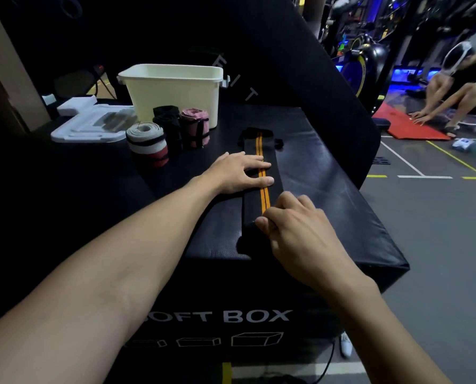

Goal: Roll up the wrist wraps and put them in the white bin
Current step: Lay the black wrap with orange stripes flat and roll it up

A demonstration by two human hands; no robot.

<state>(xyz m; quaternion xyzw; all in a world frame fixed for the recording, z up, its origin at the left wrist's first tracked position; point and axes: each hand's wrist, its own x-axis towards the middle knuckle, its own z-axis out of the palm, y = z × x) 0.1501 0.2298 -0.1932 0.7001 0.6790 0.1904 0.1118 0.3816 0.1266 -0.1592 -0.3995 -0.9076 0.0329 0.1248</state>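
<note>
A black wrist wrap with two orange stripes (262,173) is laid out flat and lengthwise on the padded black box (328,189) that serves as the table, its far end with the loop pointing toward the white bin (173,90). The left hand (239,173) is spread flat on the middle of the strap, fingers straight, so that the fabric is pressed down and kept from sliding. The near end of the wrap is pinched by the right hand (292,225), whose fingers are curled over the edge as if the first turn is being started. For a good roll, the first fold should be made small and tight, and the stripes should be kept aligned so that the roll is not skewed. Tension is best held by the flat hand, which can be slid forward as the roll advances. Three wraps already rolled, a grey-and-red one (147,144), a black one (168,126) and a pink one (195,127), are stood just in front of the bin and are not yet placed inside; whether anything lies in the bin cannot be seen.
</note>
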